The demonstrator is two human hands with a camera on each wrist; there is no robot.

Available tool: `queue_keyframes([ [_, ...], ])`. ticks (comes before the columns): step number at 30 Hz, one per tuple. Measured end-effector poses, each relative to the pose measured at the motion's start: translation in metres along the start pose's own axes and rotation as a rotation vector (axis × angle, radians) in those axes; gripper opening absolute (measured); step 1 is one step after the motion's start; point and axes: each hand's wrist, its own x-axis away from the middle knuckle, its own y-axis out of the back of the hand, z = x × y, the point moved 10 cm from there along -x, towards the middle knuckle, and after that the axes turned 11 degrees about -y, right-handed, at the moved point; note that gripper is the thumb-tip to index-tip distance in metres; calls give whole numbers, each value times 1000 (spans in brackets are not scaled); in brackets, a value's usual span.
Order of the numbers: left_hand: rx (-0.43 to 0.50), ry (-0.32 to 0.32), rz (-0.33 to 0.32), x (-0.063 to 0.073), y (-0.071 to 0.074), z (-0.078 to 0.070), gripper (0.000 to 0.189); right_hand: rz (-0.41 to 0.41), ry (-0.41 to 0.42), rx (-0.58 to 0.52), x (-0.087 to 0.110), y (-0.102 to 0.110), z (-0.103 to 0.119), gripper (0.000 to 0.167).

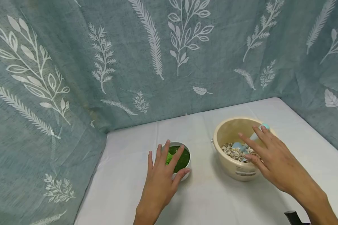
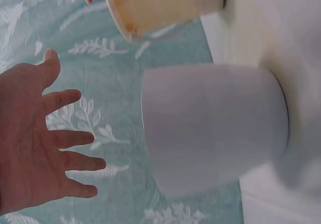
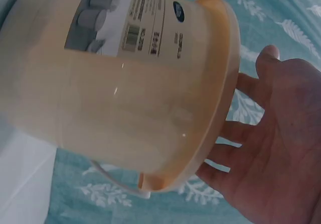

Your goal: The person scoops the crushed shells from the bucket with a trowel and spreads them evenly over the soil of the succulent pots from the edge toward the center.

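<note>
Right now, your left hand (image 1: 164,178) has its fingers spread and nearly straight, gripping nothing; the white pot (image 2: 215,128) stands just below those fingertips, and the left wrist view shows a gap between them and its rim. Your right hand (image 1: 280,161) is spread too, also holding nothing, above the near right side of the cream bucket (image 3: 150,98). Whether any right fingertip brushes the bucket's rim, you cannot tell from these angles. Under those fingers lie loose pale flakes (image 1: 232,153), with a blue scoop (image 1: 238,146) among them, its pale handle slanting up behind your index and middle fingers. The dark green filling (image 1: 183,161) and a bright leafy bit (image 1: 169,158) show between your left fingers inside the pot.

The pot looks stiff and smooth, probably light to moderate in weight depending on its filling, and could slip in dry fingers; wrap it around the wall below the rim, thumb opposite fingers, keeping clear of the green. The bucket seems thin, rigid plastic, likely light for its bulk; pinch its flared rim, or support the wall under it, and keep it level, since the flakes would probably spill if tipped. The scoop should be light; its handle, right beside your right fingers, is the natural hold.
</note>
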Motion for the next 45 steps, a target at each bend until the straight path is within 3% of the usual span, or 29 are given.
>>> queue_keyframes([
  [5, 43, -61, 19, -18, -11, -18, 65, -32, 35, 13, -4, 3, 0, 61],
  [10, 141, -153, 35, -41, -34, -46, 63, -48, 210, 80, -35, 3, 7, 52],
  [12, 201, -160, 44, -46, -45, -56, 63, 22, 290, 134, -49, -8, 10, 47],
  [15, 282, -154, 58, -47, -61, -68, 62, 209, 354, 238, -60, -35, 11, 43],
  [18, 265, -172, 48, -44, -71, -77, 57, 355, 392, 365, -59, -59, 11, 43],
  [20, 241, -183, 25, -42, -73, -79, 54, 388, 409, 447, -57, -70, 11, 41],
  [23, 224, -186, -12, -40, -73, -80, 53, 342, 444, 553, -53, -77, 11, 32],
  [26, 250, -175, -21, -40, -73, -80, 54, 263, 458, 593, -50, -75, 8, 25],
  [35, 251, -185, -117, -48, -66, -84, 57, 188, 425, 525, -53, -53, 0, 26],
  [41, 224, -213, -128, -53, -65, -88, 55, 195, 348, 504, -54, -35, -6, 20],
  [45, 197, -247, -141, -61, -64, -91, 52, 140, 289, 509, -57, -12, -15, 13],
])
